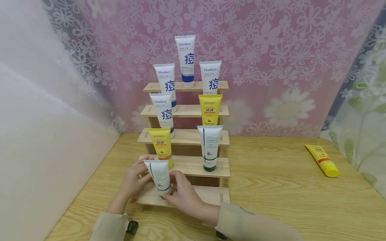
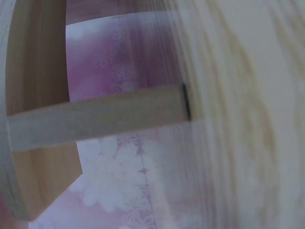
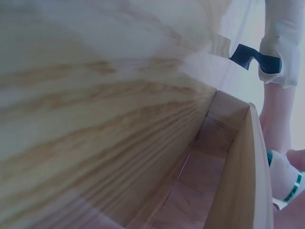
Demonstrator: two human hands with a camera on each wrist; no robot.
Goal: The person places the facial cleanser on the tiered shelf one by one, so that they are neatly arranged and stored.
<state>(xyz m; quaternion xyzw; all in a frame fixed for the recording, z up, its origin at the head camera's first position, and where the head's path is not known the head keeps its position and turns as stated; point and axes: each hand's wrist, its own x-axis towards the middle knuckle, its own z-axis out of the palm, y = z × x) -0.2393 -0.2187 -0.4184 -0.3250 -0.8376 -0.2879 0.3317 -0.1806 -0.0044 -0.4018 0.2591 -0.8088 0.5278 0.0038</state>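
Note:
On the lowest step of a tiered wooden rack (image 1: 208,194) stands a white squeeze tube with a green stripe (image 1: 160,175), leaning slightly left. My right hand (image 1: 187,197) pinches it low on its right side, the thumb near the cap. At the tube's left, my left hand (image 1: 134,179) has loosely bent fingers; whether they touch it is hidden. A yellow tube (image 1: 161,144) stands just behind, one step up. In the right wrist view, part of the white tube (image 3: 282,179) and some fingers (image 3: 298,160) show at the right edge.
Higher steps carry several white-and-blue tubes (image 1: 184,50), another yellow tube (image 1: 210,108) and another green-capped white tube (image 1: 210,147). A yellow tube (image 1: 322,160) lies on the wooden table (image 1: 271,201) at right. A white wall (image 1: 60,117) borders the left; a floral curtain (image 1: 256,67) hangs behind.

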